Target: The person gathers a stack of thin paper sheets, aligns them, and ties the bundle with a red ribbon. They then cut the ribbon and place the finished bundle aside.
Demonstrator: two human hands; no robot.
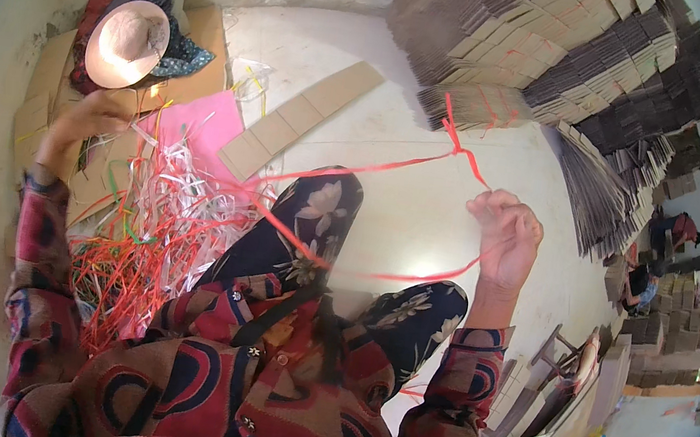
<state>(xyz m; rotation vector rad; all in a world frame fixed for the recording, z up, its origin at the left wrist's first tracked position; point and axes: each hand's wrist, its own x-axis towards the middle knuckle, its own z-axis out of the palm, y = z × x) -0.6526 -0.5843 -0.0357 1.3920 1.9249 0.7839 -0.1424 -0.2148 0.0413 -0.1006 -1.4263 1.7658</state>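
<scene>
My right hand [508, 234], at the right, is closed with its fingers pinched on a red plastic strap [395, 167]. The strap makes a long loop across my knees, with a knotted part [455, 150] standing up near this hand. Its left end runs toward a tangled heap of plastic straps [170, 227], mostly red and white with some green and yellow. My left hand [101, 115] is stretched out to the far side of the heap, slightly smeared, its fingers drawn together. What they hold, if anything, cannot be made out.
A pink sheet [204, 129] and a long cardboard strip [297, 119] lie beyond the heap. A hat [128, 44] rests on cloths over flat cardboard [209, 36]. Tall stacks of folded cardboard [524, 45] stand far right. Another person [672, 235] is farther off at the right.
</scene>
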